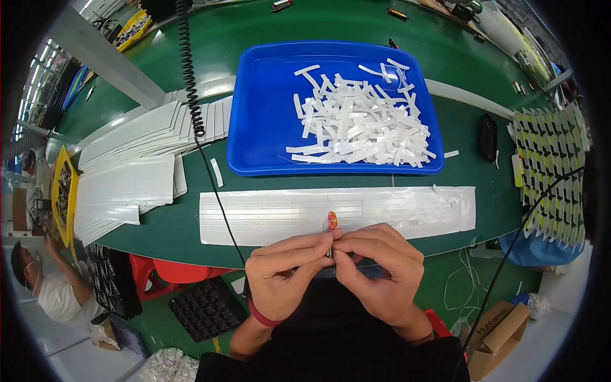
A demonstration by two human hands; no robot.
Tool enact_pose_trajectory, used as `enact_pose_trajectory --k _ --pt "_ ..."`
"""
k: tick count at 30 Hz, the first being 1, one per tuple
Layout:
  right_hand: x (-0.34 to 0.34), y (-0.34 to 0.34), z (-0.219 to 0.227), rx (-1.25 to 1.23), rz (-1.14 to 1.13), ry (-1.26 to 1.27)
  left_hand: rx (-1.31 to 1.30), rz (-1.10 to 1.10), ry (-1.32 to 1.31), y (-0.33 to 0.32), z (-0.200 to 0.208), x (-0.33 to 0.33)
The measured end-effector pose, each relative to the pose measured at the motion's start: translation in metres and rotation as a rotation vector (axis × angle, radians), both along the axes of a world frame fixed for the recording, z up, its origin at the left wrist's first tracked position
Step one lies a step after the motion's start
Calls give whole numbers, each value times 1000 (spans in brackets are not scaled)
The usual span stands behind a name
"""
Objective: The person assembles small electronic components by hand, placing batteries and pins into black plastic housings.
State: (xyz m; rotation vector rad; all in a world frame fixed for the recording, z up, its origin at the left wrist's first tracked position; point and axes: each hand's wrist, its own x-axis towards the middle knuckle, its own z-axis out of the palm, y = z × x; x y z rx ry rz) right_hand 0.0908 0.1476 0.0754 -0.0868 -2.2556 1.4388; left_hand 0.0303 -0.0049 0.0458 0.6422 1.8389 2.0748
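My left hand [283, 274], with a red band at its wrist, and my right hand [385, 270] meet near the bench's front edge. Their fingertips pinch a small part with an orange-red rounded end [332, 220] that sticks up between them. Most of its body is hidden by the fingers, so its kind is unclear. Just beyond the hands lies a long white sheet [267, 219] marked into narrow strips. Farther back stands a blue tray [264, 114] with a heap of loose white strips [363, 121] in its right part.
Stacked white sheets [124, 181] lie at left, beside a yellow bin [65, 197]. A black coiled cable [186, 70] hangs over the bench. On the right are a black pouch [488, 137] and racked yellow-white pieces [550, 172]. Another person [60, 290] works at far left.
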Motion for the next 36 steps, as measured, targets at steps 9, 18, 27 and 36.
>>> enact_pose_trajectory --k 9,18,27,36 --pt "-1 4 -3 -53 14 -5 113 -42 -132 3 -6 1" --pt "0 4 -6 -45 12 -7 30 7 14 4 -5 0" --pt "-2 8 -4 68 -15 26 -21 29 128 8 -4 0" --pt "-7 31 -5 -192 -116 -26 561 156 -291 1 -14 -2"
